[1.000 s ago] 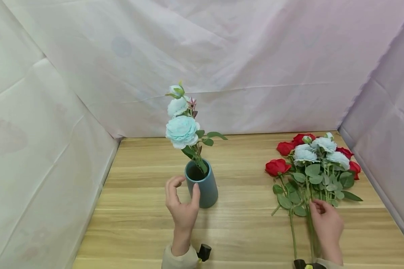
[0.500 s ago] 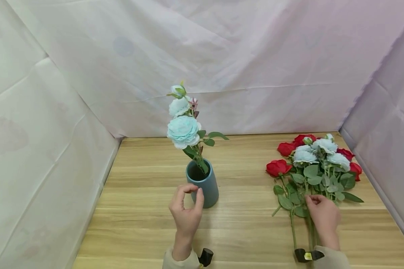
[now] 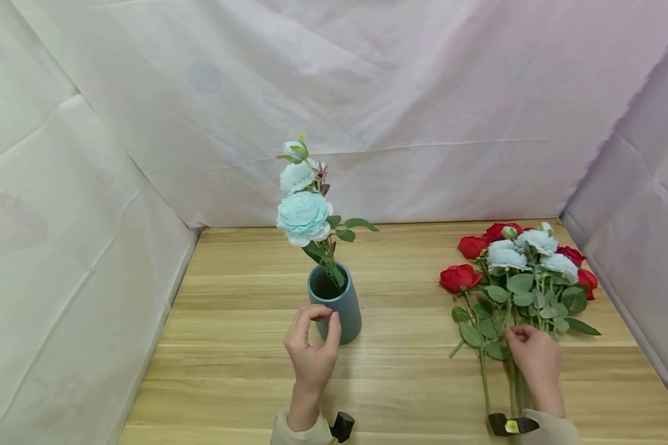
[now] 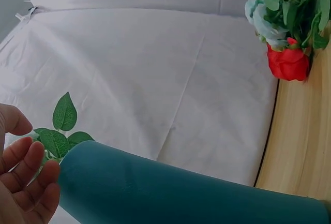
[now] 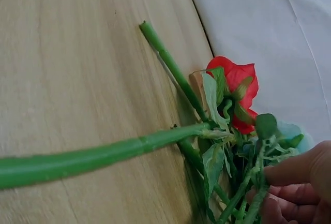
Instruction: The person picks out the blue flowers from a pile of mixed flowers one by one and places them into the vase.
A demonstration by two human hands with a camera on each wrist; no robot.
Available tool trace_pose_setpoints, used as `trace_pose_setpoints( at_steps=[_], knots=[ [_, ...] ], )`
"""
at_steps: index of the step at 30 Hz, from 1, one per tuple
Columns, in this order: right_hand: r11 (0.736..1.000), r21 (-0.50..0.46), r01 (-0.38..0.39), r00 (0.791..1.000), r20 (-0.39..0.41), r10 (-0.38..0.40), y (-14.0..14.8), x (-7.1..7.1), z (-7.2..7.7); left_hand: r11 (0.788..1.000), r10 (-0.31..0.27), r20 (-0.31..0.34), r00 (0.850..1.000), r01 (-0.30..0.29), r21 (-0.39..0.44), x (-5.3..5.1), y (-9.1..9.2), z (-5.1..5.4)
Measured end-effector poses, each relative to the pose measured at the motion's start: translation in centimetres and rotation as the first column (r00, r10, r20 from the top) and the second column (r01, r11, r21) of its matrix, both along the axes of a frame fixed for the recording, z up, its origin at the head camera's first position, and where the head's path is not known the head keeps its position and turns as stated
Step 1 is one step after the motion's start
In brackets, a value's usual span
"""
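A blue-grey vase stands upright on the table, holding an artificial flower with pale blue blooms and green leaves. Just in front of the vase is my left hand, its fingers loosely curved and nothing between them. In the left wrist view these fingers lie close to the vase's rim; whether they touch it I cannot tell. My right hand pinches a green flower stem between thumb and fingers, within a pile of pale blue flowers and red roses at the right.
The pile's long stems point toward the table's near edge, crossing one another. White cloth hangs behind the wooden table and along both sides. Each wrist wears a small black camera.
My left hand has moved slightly right and toward me, its thumb and fingertips closer together. The right hand has shifted a little left among the stems. The vase has stayed put.
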State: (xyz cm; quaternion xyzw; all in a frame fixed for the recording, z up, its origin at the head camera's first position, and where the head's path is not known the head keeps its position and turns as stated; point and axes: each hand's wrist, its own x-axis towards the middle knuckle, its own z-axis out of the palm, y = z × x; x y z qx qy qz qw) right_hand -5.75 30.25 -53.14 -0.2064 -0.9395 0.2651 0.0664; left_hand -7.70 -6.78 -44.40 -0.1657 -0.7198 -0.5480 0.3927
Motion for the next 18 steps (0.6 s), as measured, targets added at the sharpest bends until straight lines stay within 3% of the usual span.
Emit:
trace_pose_setpoints(
  at_steps=[10, 18],
  knots=[
    [0.998, 0.014, 0.066, 0.987, -0.151, -0.063, -0.53, 0.20, 0.19, 1.000, -0.001, -0.001, 1.000, 0.001, -0.003, -0.03, 0.16, -0.11],
    [0.993, -0.061, 0.097, 0.983, -0.152, -0.106, -0.75, 0.19, 0.30, 1.000, 0.005, 0.011, 1.000, -0.005, 0.000, -0.04, 0.23, 0.04]
  ],
)
